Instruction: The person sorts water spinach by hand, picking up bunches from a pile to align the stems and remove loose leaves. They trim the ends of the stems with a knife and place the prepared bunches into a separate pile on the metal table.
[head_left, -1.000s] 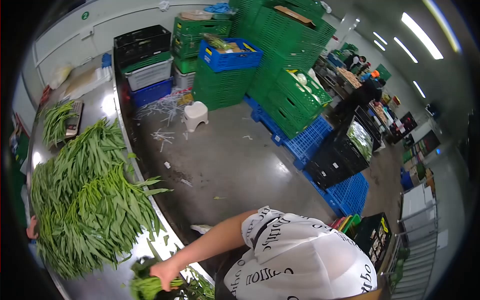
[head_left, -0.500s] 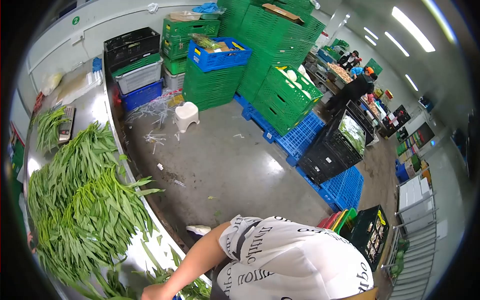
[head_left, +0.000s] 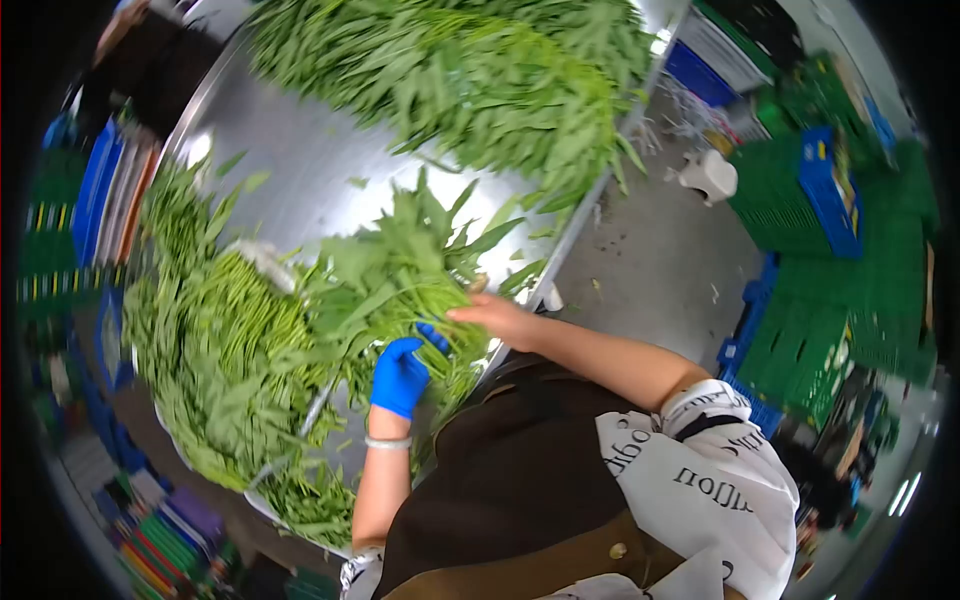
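Note:
A bunch of water spinach (head_left: 425, 285), with long narrow leaves and green stems, is held over the metal table in front of my body. My left hand (head_left: 402, 375), in a blue glove, curls around the stem side from below; stems hide part of its fingers. Bare, my right hand (head_left: 492, 318) closes on the same bunch from the right. To the left, a large heap of water spinach (head_left: 230, 340) touches the bunch's leaves. Another thick pile of the greens (head_left: 470, 70) covers the far part of the table.
The steel table (head_left: 310, 150) has a raised rim and scattered leaves. Right of it, on the floor, are a white stool (head_left: 708, 177), green crates (head_left: 790, 350) and a blue crate (head_left: 830, 190). Stacked crates (head_left: 100, 200) and a dark-clothed person (head_left: 150, 70) are at left.
My view has swung from the floor and crates down to the table. Both hands now show on the bunch; before, only my right arm and part of its hand showed, low over the greens.

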